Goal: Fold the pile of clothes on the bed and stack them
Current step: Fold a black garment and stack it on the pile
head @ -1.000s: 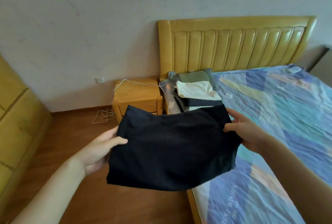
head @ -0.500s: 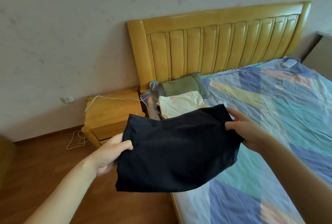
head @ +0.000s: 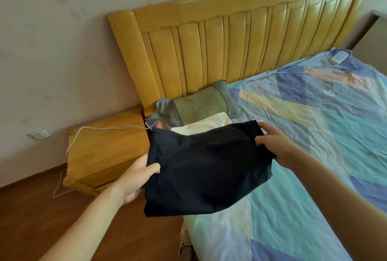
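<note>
Soft daylight, sheen on the headboard (head: 240, 36), slight overall blur, wide-angle bending at the edges.

A folded black garment (head: 206, 168) hangs flat in the air above the near left edge of the bed (head: 303, 156), held at both side edges, its lower corner drooping past the mattress. Behind it, a folded cream garment (head: 206, 123) lies on top of the stack, near the headboard end of the bed.
</note>
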